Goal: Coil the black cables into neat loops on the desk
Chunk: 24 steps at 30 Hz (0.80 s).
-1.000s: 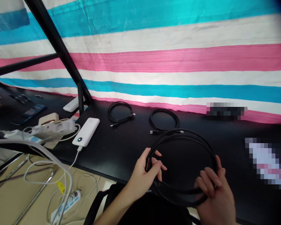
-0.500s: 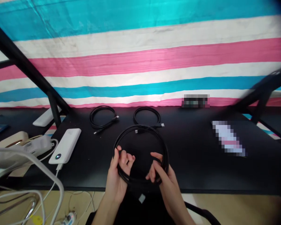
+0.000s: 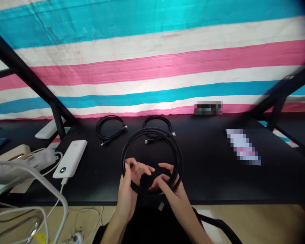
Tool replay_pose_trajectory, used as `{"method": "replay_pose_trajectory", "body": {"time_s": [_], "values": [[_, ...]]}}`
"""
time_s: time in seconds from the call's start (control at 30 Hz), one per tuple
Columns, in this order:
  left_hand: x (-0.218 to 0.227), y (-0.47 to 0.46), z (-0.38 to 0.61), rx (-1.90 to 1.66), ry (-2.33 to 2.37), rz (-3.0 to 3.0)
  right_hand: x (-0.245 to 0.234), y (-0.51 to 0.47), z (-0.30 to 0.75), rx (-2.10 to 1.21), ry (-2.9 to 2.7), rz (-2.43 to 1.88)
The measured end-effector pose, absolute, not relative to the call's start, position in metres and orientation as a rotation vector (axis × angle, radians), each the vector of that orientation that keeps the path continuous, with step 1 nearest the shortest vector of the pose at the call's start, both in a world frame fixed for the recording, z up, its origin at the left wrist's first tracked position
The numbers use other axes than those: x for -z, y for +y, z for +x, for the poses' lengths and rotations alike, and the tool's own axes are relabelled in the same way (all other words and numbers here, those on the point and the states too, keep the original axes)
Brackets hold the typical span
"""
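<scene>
A large coil of black cable (image 3: 152,130) is held up over the table's front edge. My left hand (image 3: 130,179) grips the coil's left side, thumb outside and fingers reaching into the loop. On the lower right, my right hand (image 3: 171,186) is closed around the same coil, its thumb and fingertips inside the ring. A pale metal connector (image 3: 161,206) hangs below the coil, between my wrists. Two smaller cables lie coiled behind it: a left black cable (image 3: 99,130) and a right black cable (image 3: 167,119), each with its plugs showing; the held coil partly overlaps the right one.
On the left of the black table (image 3: 205,179) lies a white power bank (image 3: 71,159) with a cable plugged in. White power strips (image 3: 40,161) and loose cords are farther left. A blurred-out flat item (image 3: 244,147) lies at right, a dark box (image 3: 208,107) at the back.
The held coil has risen slightly and tilted. My left fingers have stretched farther into the loop, and my right thumb has shifted inward. The hanging connector has swung right and up.
</scene>
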<state>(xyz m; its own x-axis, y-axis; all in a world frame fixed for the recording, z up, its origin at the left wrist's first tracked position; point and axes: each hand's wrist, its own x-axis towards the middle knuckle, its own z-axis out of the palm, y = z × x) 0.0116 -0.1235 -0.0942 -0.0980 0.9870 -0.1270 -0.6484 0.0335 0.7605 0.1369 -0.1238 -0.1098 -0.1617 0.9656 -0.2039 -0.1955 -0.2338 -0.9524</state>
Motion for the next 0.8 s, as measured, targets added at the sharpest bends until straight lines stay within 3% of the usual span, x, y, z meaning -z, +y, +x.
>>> {"method": "replay_pose_trajectory", "body": {"time_s": [0.27,0.47,0.8], "values": [[0.093,-0.124,-0.014,-1.25,1.505,1.291,0.115,-0.117,0.155,-1.703,-1.218,-1.306],[0.095,-0.128,-0.012,-1.005,1.512,1.215,0.111,-0.113,0.162,-1.544,-1.235,-1.336],[0.097,-0.134,0.004,-0.795,1.275,1.187,0.111,-0.118,0.159,-1.626,-1.069,-1.252]]}}
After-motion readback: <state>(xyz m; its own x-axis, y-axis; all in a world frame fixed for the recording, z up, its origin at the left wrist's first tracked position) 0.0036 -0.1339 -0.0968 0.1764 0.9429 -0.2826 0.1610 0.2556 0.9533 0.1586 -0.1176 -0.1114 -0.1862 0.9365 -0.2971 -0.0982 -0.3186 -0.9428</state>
